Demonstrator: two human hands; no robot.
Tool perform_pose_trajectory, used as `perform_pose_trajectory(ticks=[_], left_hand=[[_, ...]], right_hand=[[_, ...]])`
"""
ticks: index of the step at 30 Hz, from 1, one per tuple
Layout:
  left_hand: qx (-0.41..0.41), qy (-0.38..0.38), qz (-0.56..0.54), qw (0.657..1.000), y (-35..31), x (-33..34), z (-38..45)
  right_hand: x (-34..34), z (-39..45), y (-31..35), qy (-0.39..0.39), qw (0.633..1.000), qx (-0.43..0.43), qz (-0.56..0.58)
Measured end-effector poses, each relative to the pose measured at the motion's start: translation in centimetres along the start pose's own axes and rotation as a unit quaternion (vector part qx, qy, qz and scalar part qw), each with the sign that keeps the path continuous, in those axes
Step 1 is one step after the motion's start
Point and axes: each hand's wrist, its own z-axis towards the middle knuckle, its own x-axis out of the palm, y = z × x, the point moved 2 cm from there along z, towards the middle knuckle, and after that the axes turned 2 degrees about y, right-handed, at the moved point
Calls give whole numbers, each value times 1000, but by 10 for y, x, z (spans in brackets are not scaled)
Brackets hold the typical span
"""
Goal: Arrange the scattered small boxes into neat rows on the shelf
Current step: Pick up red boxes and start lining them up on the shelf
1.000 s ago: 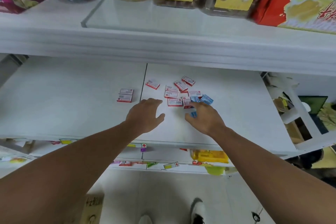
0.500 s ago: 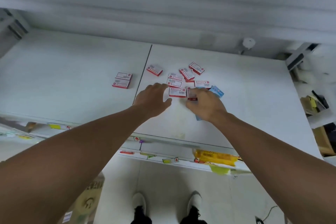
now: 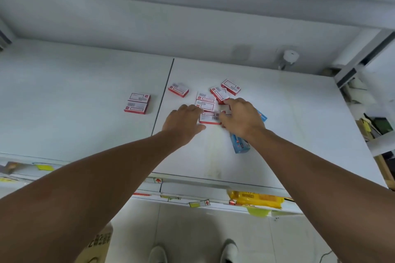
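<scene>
Several small red-and-white boxes lie scattered on the white shelf. Two boxes lie side by side left of the shelf seam, and one box lies alone just right of it. A loose cluster sits in the middle, with a tilted box at its far end. My left hand reaches flat at the cluster's left side, fingers straight. My right hand covers the cluster's right part, fingertips on a box. Blue boxes show beside and under my right wrist.
A seam splits the shelf into two boards. A white knob sits on the back wall. Price tags and a yellow packet hang along the lower shelf's front edge. Shelf brackets and clutter stand at the right.
The camera has tilted down, so the upper shelf's jars left the view. Both hands have moved forward into the cluster of boxes. A blue box now lies in view below my right wrist.
</scene>
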Motion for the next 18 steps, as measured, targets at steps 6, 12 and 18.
perform_pose_trajectory(ticks=[6,12,18], left_hand=[[7,-24,4,1000,1,-1,11],[18,-17,0,1000,10,-5,14],[25,10,-28,999,20,-5,14]], right_hand=[[1,30,3,-37,999,17,-14],[8,54,3,-26,999,13,-43],[14,67,0,-35,998,18,-41]])
